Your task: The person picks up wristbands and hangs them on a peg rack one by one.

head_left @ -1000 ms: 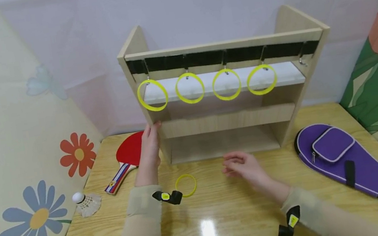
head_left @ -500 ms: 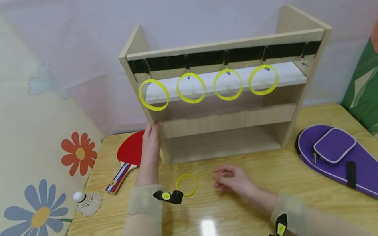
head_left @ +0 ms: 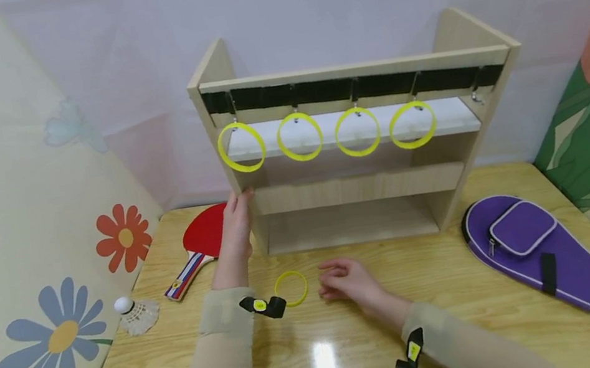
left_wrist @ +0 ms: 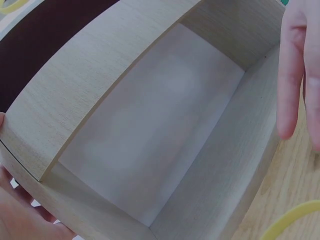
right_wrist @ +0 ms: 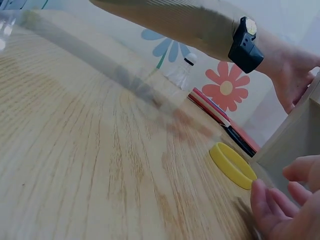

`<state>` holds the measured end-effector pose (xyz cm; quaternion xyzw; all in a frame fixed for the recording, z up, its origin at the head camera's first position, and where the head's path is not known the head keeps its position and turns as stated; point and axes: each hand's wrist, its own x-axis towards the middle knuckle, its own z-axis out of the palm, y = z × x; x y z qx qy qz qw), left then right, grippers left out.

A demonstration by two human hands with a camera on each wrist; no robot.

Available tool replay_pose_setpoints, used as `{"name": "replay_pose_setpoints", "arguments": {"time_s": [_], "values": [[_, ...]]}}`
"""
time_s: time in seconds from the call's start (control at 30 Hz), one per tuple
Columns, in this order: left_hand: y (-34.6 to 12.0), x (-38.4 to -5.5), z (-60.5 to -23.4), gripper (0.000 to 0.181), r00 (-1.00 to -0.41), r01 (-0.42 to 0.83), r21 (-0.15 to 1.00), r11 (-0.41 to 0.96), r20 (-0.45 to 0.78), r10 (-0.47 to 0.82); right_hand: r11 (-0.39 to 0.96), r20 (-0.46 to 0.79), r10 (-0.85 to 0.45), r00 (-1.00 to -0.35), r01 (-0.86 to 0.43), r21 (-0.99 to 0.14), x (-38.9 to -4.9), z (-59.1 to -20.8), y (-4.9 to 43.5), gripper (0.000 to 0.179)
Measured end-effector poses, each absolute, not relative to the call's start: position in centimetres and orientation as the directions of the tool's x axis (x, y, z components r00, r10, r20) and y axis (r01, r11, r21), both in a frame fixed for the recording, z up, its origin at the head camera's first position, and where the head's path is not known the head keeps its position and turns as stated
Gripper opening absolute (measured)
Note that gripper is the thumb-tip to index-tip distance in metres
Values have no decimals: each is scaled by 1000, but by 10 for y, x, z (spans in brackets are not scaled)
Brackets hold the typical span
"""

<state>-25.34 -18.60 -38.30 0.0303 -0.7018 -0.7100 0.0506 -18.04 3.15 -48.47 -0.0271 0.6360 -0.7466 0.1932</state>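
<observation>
A small wooden shelf unit (head_left: 358, 189) stands on the table, with a black strip of hooks along its upper front board. My left hand (head_left: 234, 225) grips its left side panel, thumb at the front edge and fingers round the outer side. Several yellow rings (head_left: 360, 154) hang in a row from the hooks, and the rightmost hook (head_left: 477, 98) carries nothing. Another yellow ring (head_left: 306, 292) lies flat on the table before the shelf. Just right of it hovers my right hand (head_left: 351, 284), fingers loosely bent and holding nothing; its fingertips overlap the ring's edge in the right wrist view.
Left of the shelf lie a red table tennis bat (head_left: 203, 234) and a shuttlecock (head_left: 139, 316). A purple bat case (head_left: 543, 256) rests on the right side of the table. Flower-patterned cloth (head_left: 62, 339) borders the table at both sides.
My right hand has moved left and slightly down over the table, toward the loose yellow ring. The left hand keeps its grip on the shelf; the rings stay where they were.
</observation>
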Motion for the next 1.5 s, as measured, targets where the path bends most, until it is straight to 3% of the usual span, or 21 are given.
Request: {"name": "replay_pose_setpoints", "arguments": {"time_s": [0.73,1.5], "values": [[-188,-252,-383,52,-994,16,1000,8,17,-109,14,-228,-350,-909,238,-971,-192,-492,8,39],[-187,-254,-381,53,-996,7,1000,4,7,-91,240,-176,-222,-959,121,-963,-194,-492,-7,30]]}}
